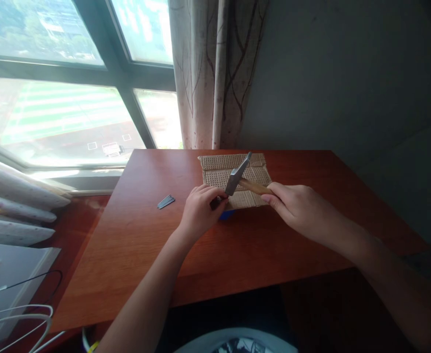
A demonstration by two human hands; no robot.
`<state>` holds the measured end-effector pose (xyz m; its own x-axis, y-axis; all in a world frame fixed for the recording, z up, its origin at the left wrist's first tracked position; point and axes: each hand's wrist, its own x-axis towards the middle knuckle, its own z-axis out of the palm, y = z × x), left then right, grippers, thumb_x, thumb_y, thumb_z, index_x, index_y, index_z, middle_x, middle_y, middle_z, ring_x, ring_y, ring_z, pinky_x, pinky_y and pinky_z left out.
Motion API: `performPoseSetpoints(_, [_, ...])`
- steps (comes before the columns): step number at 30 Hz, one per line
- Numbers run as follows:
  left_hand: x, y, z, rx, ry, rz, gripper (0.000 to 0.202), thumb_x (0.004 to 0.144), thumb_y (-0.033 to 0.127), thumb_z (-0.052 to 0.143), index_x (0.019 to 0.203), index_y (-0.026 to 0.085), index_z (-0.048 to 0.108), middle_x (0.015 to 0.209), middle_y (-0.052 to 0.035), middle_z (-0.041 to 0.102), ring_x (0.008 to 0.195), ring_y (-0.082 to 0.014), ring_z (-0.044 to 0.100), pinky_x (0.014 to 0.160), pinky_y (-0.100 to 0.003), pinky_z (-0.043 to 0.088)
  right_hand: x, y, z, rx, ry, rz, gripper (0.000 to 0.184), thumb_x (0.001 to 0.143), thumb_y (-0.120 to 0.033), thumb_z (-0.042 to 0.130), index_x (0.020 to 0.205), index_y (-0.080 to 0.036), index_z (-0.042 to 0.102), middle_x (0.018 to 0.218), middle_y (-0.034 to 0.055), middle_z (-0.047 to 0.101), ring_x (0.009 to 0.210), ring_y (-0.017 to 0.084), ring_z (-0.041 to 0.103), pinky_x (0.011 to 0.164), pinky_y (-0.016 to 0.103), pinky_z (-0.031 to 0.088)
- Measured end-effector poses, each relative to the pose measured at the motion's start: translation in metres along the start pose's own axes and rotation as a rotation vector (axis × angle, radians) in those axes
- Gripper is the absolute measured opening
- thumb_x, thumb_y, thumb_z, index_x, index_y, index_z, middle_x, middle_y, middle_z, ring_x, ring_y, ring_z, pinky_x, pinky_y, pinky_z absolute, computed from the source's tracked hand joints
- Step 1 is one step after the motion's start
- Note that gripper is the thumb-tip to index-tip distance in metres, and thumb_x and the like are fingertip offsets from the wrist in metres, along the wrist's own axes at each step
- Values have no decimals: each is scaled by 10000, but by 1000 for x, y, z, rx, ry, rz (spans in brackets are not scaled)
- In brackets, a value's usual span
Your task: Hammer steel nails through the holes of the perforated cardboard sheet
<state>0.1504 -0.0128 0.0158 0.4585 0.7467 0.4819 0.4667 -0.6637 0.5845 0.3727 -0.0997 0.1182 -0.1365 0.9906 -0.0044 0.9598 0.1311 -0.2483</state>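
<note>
My right hand (296,206) grips the wooden handle of a hammer (239,175), whose metal head slants over a stack of corrugated cardboard (254,164) on the wooden table (201,255). My left hand (201,208) is pinched at the cardboard's near left corner, right under the hammer head; what its fingertips hold is too small to make out. A bit of something blue (227,214) shows under the cardboard's near edge. A small bunch of nails (165,201) lies on the table left of my left hand.
A window (72,88) and a patterned curtain (215,73) stand behind the table, with a grey wall to the right. Rolled fabric (13,206), a white box and wire hangers (17,318) sit at the lower left, beyond the table's left edge.
</note>
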Motion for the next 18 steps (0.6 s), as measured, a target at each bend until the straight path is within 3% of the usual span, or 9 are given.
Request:
performPoseSetpoints(7, [-3,-3,-14,79,-38,43,161,845,287,674,1001,247,689,1170,-39,706,1138,-269,580,1024,-465,406,-1,2,1,39,21,-2,294,1030,-411,402,807,-226,448,681,0,592,581,155,534,562,301,282])
performPoseSetpoints(13, [-3,-6,-16,89,-96,40,209,851,330,678,1043,249,685,1252,-60,654,1207,-290,530,1034,-478,414,-4,1,-5,101,79,-24,293,1034,-407,408,814,-227,476,663,-9,572,590,153,526,568,297,306])
performPoseSetpoints(18, [-3,-6,-14,59,-89,38,193,837,316,691,1015,244,682,1240,-65,655,1194,-291,533,1012,-467,444,0,0,2,54,4,-6,290,1034,-399,396,817,-223,476,688,7,604,601,162,555,560,297,301])
